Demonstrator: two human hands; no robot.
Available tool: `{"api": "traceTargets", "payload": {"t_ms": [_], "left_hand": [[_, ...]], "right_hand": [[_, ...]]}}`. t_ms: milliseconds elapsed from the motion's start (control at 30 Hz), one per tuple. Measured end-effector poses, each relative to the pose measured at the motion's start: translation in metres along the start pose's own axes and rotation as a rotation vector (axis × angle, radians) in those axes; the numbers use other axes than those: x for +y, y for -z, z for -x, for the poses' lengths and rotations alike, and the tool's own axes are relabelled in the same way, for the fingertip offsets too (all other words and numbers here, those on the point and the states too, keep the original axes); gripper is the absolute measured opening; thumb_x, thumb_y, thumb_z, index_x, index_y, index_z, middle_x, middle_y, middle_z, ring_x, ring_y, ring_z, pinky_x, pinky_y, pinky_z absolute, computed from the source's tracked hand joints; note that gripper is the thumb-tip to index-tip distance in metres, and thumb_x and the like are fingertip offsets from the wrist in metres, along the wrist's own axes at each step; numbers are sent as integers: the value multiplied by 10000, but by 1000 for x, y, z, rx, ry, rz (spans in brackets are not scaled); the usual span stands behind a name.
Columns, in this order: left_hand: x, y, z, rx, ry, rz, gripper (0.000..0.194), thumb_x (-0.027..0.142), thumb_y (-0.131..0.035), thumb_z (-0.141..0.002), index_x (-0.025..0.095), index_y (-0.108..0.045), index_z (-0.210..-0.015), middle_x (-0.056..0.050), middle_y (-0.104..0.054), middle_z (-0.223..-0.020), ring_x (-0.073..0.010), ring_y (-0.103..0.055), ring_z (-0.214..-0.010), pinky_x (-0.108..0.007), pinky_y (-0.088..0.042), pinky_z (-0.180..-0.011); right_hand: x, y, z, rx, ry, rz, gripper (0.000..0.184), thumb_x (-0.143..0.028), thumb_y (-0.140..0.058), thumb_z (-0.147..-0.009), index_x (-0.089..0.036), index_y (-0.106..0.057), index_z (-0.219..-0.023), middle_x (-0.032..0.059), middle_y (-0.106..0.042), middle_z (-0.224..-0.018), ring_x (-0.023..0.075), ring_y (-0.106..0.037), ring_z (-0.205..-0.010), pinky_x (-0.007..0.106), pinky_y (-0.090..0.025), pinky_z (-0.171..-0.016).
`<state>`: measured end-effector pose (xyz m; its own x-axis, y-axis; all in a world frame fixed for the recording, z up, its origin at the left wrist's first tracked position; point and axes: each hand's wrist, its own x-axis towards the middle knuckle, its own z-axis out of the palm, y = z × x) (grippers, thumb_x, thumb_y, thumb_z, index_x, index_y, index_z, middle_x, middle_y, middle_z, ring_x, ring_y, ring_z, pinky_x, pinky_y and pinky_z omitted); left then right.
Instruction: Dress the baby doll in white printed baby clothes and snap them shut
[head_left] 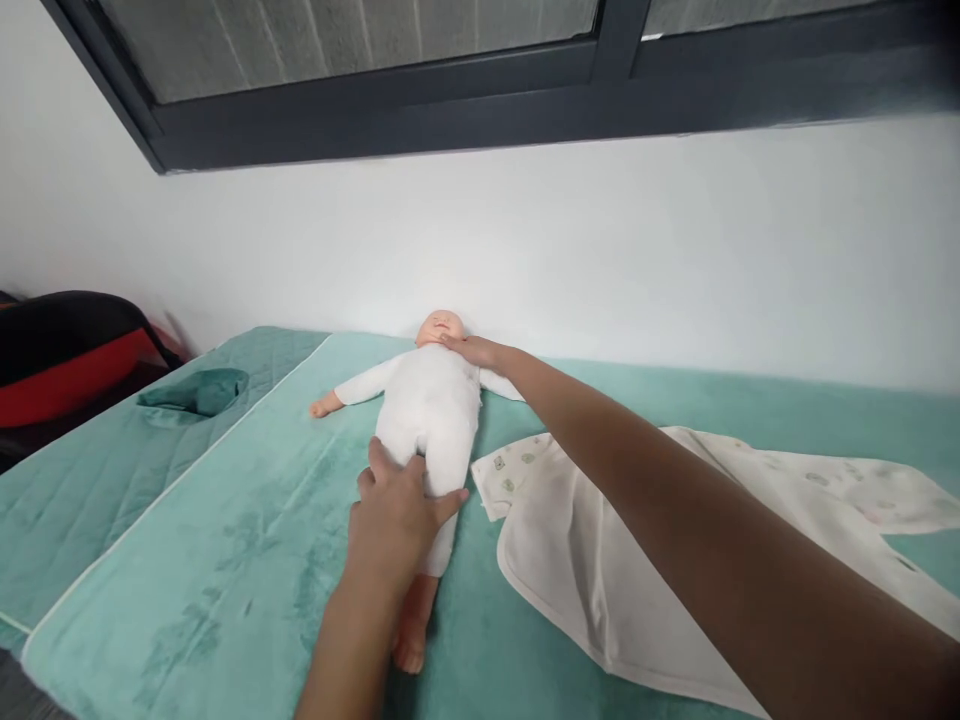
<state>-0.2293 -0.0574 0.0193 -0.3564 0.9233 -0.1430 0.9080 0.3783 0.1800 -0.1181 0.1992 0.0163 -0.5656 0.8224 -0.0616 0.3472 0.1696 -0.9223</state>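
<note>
A baby doll with a white cloth body lies on its back on a green bed mat, its head towards the wall. My left hand grips its legs from above, thumb on the right side and fingers over the left side. One bare foot sticks out below this hand; the other is hidden. At the doll's neck and shoulder, my right hand holds on with its fingers close under the chin. The thumb there is hard to make out. Beneath my right forearm is a spread white baby top with small printed figures on its sleeves.
A white wall rises behind the mat, with a dark-framed window above. At the left stands a black and red padded object. The mat's left section has a hole in it.
</note>
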Motion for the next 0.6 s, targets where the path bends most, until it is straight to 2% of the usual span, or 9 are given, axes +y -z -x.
{"api": "traceTargets", "payload": {"t_ms": [133,267,367,467,533,600], "left_hand": [[8,4,4,15,-2,-39,577,551,-578,-821,264,-562,-1321,-189,-228,-1525,-413,-467,-1228,-476,-481,-886],[14,13,21,67,-44,-26,582,532,-561,-828,249,-551,-1337,-187,-290,-1462,-396,-492,-1179,-461,-485,-868],[31,27,44,100,-84,-8,611,533,-559,-823,235,-534,-1356,-191,-291,-1454,-392,-489,-1183,-457,-478,-882],[60,41,80,116,-129,-3,630,531,-562,-823,231,-513,-1375,-201,-258,-1485,-402,-467,-1213,-463,-469,-897],[84,43,107,131,-166,3,627,528,-569,-822,230,-511,-1371,-207,-252,-1499,-407,-464,-1218,-469,-466,-897],[108,37,135,129,-199,25,601,519,-587,-816,223,-535,-1336,-213,-255,-1509,-413,-467,-1217,-476,-464,-891]], "right_hand": [[-4,13,1,-143,-79,-54,697,-664,-591,-831,-137,-597,-1286,153,-615,-1345,298,-615,-1171,379,-527,-974],[-23,31,33,-168,-74,-81,649,-604,-629,-838,-153,-593,-1303,133,-603,-1369,282,-609,-1188,330,-525,-977],[-46,55,72,-154,-68,-80,602,-574,-659,-830,-167,-612,-1272,110,-606,-1372,281,-603,-1197,322,-521,-987],[-63,85,124,-127,-127,-100,588,-602,-628,-840,-174,-620,-1244,97,-642,-1326,282,-622,-1171,333,-543,-959],[-68,105,164,-102,-164,-119,592,-606,-615,-847,-170,-618,-1248,106,-670,-1279,287,-648,-1126,360,-556,-939],[-65,123,205,-35,-160,-90,592,-587,-631,-843,-149,-632,-1241,128,-686,-1244,299,-666,-1084,387,-553,-942]]}}
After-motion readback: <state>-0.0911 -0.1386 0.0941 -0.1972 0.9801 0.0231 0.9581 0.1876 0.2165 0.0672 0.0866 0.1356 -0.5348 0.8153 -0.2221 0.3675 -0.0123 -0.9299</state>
